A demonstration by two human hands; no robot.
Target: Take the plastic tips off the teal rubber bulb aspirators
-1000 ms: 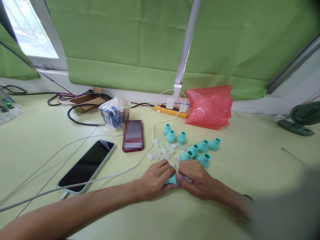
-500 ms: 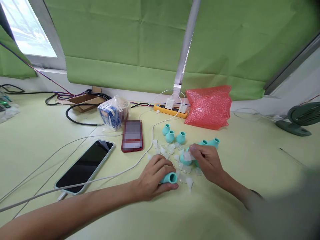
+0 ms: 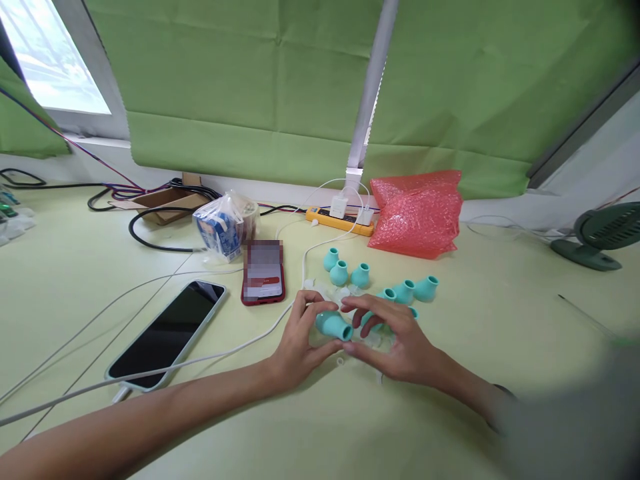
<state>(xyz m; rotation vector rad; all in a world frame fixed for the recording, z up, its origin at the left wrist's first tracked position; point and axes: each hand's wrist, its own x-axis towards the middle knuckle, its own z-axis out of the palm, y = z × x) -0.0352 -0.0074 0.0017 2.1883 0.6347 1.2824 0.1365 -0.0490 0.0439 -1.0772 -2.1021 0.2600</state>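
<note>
A teal bulb-shaped rubber piece (image 3: 331, 325) lies on its side in my left hand (image 3: 295, 343), its round mouth turned to the right. The thumb and fingers of that hand are closed round it. My right hand (image 3: 400, 340) curves beside the mouth with thumb and fingers apart; I see nothing held in it. Its thumb tip comes close to the left thumb; contact is unclear. Under and behind the right hand lie several small translucent plastic pieces (image 3: 373, 339), partly hidden. A small white ring (image 3: 340, 361) rests on the table just below the hands.
More teal bulbs (image 3: 360, 275) stand behind the hands, others (image 3: 426, 289) to their right. A black-screened phone (image 3: 167, 333) and a red-cased phone (image 3: 263, 273) lie left. A white cable (image 3: 240, 348) crosses my left side. Farther back are a power strip (image 3: 340, 220) and red bubble-wrap bag (image 3: 415, 213).
My right hand has moved left from the bulbs and plastic pieces to the held bulb; the translucent piece in its fingers is no longer visible. My left hand has lifted its bulb slightly away from me.
</note>
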